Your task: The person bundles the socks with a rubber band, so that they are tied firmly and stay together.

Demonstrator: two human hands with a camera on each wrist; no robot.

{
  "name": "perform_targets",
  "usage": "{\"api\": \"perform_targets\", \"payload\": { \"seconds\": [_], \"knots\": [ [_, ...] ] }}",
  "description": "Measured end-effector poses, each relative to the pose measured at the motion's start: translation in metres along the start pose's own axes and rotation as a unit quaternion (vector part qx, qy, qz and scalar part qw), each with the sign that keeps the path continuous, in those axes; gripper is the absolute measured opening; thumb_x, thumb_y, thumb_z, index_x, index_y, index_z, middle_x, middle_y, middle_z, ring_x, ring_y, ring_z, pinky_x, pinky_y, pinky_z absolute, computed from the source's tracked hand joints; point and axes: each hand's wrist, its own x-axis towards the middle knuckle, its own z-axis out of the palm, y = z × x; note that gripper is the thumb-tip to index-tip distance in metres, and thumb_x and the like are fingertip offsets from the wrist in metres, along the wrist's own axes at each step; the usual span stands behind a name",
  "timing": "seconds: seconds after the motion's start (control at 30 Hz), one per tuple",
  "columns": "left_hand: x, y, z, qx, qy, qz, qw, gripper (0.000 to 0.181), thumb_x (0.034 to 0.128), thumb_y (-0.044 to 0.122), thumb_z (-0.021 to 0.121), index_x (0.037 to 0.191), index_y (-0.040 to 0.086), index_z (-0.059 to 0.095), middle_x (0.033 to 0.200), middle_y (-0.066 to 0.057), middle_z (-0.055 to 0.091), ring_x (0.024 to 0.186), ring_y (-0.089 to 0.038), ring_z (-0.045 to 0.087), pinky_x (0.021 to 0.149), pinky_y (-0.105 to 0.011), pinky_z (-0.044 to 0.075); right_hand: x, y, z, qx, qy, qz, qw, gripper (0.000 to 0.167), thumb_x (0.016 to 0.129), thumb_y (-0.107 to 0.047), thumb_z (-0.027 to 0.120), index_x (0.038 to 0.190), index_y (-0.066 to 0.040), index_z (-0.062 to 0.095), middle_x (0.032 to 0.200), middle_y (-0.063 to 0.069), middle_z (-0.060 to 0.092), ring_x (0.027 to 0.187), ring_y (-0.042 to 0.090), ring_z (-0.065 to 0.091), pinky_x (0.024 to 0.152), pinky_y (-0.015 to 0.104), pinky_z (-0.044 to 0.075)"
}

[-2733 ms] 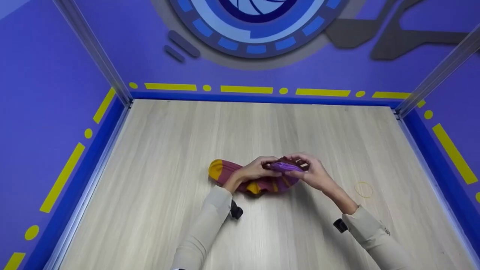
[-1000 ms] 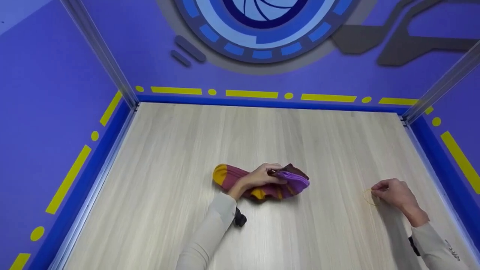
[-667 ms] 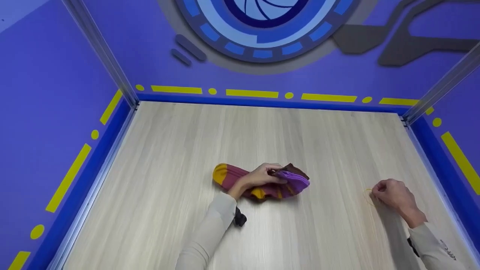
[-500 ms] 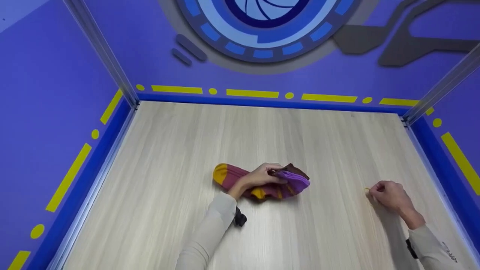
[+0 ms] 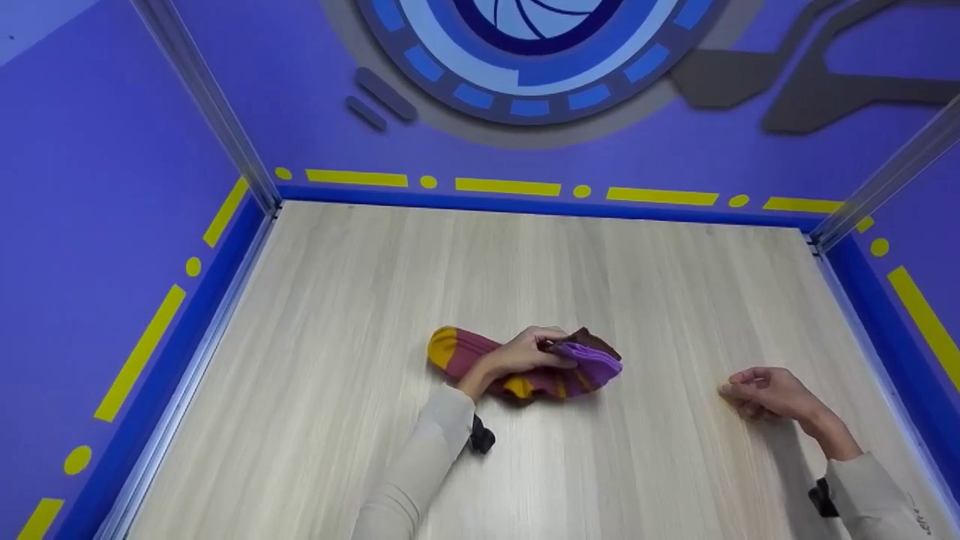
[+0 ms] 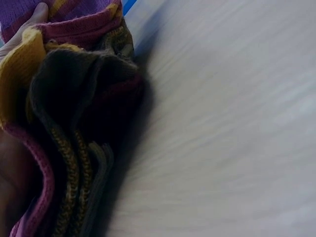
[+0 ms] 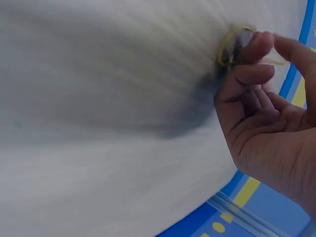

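My left hand (image 5: 521, 352) grips a folded bundle of striped socks (image 5: 469, 351) near the middle of the table. The socks are maroon with a yellow toe at the left end and purple and brown cuffs at the right. In the left wrist view, the layered folds of the socks (image 6: 81, 24) hang beside the hand, dark inside. Off to the right, my right hand (image 5: 776, 394) pinches a thin yellow rubber band low over the table. A loop of the rubber band (image 7: 220, 54) shows at the fingertips in the right wrist view; in the head view the fingers mostly hide it.
A pale wood-grain tabletop (image 5: 360, 300) lies under both hands. Blue-purple panels with yellow dashes enclose it at the back (image 5: 510, 165), left (image 5: 90, 225) and right, joined by metal corner posts (image 5: 206, 97). Each wrist carries a small black camera (image 5: 482, 435).
Earlier both hands were at the socks. The right hand let go, went right to the rubber band on the table, picked at it, and has shifted slightly left. The left hand keeps its hold.
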Motion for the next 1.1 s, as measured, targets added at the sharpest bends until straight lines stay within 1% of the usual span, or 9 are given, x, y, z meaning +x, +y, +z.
{"api": "perform_targets", "payload": {
  "seconds": [0.23,0.33,0.43,0.53,0.67,0.83,0.9,0.97,1.1],
  "knots": [
    [0.000,0.001,0.000,0.010,-0.002,0.002,0.9999,0.025,0.0920,0.009,0.075,0.116,0.000,0.072,0.091,0.011,0.057,0.084,-0.004,0.047,0.080,-0.020,0.041,-0.009,0.000,-0.011,-0.065,-0.005,-0.006,0.9979,0.032,0.102,-0.028,0.063,0.096,0.002,0.072,0.073,-0.006,0.066,0.063,0.005,0.056,0.059,0.024,0.046],
    [0.000,0.001,-0.001,0.013,-0.004,0.001,0.9999,0.026,0.0926,0.009,0.074,0.117,0.001,0.072,0.093,0.011,0.060,0.085,-0.003,0.049,0.081,-0.019,0.042,-0.011,-0.001,-0.012,-0.062,-0.004,-0.017,0.9979,0.033,0.103,-0.030,0.062,0.104,0.001,0.073,0.082,-0.011,0.067,0.070,0.001,0.052,0.064,0.022,0.043],
    [-0.001,0.001,-0.002,0.014,-0.006,-0.001,0.9999,0.028,0.0928,0.009,0.074,0.120,0.002,0.072,0.096,0.011,0.061,0.087,-0.002,0.050,0.083,-0.019,0.043,-0.010,-0.003,-0.015,0.008,-0.030,-0.037,0.9988,0.036,0.105,-0.031,0.057,0.119,-0.001,0.071,0.099,-0.016,0.071,0.087,-0.005,0.058,0.075,0.019,0.046],
    [-0.001,0.001,-0.002,0.011,-0.007,-0.001,0.9999,0.030,0.0929,0.008,0.074,0.122,0.002,0.071,0.098,0.011,0.061,0.088,-0.001,0.051,0.084,-0.018,0.043,-0.008,-0.007,-0.016,0.134,-0.085,-0.064,0.9853,0.035,0.109,-0.026,0.050,0.130,-0.003,0.066,0.117,-0.016,0.072,0.110,-0.003,0.064,0.091,0.019,0.050],
    [0.000,0.000,-0.002,0.006,-0.007,0.002,1.0000,0.026,0.0929,0.008,0.074,0.118,0.001,0.072,0.095,0.011,0.061,0.086,-0.002,0.050,0.083,-0.019,0.043,-0.005,-0.018,-0.009,0.296,-0.162,-0.115,0.9342,0.034,0.112,-0.015,0.039,0.132,-0.008,0.065,0.123,-0.008,0.072,0.119,0.006,0.065,0.100,0.021,0.051],
    [0.000,0.001,-0.001,0.007,-0.004,0.007,0.9999,0.022,0.0926,0.008,0.074,0.113,0.000,0.072,0.093,0.010,0.060,0.085,-0.004,0.050,0.082,-0.019,0.043,0.002,-0.037,0.000,0.464,-0.259,-0.199,0.8238,0.049,0.112,-0.003,0.018,0.134,-0.005,0.063,0.132,0.005,0.069,0.130,0.016,0.061,0.110,0.027,0.046],
    [0.000,0.001,0.000,0.007,-0.004,0.007,0.9999,0.023,0.0925,0.009,0.074,0.114,0.000,0.072,0.093,0.010,0.060,0.086,-0.004,0.050,0.082,-0.020,0.043,0.004,-0.045,0.005,0.484,-0.273,-0.220,0.8016,0.052,0.111,-0.002,0.015,0.138,-0.003,0.059,0.134,0.007,0.068,0.132,0.020,0.060,0.112,0.030,0.045],
    [0.000,0.001,0.000,0.002,-0.005,0.006,1.0000,0.023,0.0926,0.008,0.074,0.114,0.000,0.072,0.092,0.010,0.060,0.085,-0.004,0.049,0.081,-0.020,0.043,0.004,-0.053,0.009,0.471,-0.263,-0.231,0.8093,0.051,0.111,-0.001,0.016,0.144,-0.005,0.054,0.135,0.007,0.066,0.131,0.021,0.061,0.111,0.032,0.047],
    [0.001,-0.002,0.001,-0.003,-0.003,0.010,0.9999,0.021,0.0926,0.007,0.074,0.112,-0.002,0.072,0.091,0.010,0.059,0.084,-0.004,0.048,0.080,-0.020,0.041,0.003,-0.072,0.019,0.372,-0.208,-0.246,0.8707,0.047,0.112,-0.003,0.024,0.155,-0.010,0.040,0.135,0.001,0.065,0.124,0.021,0.066,0.104,0.034,0.053]
  ]
}}
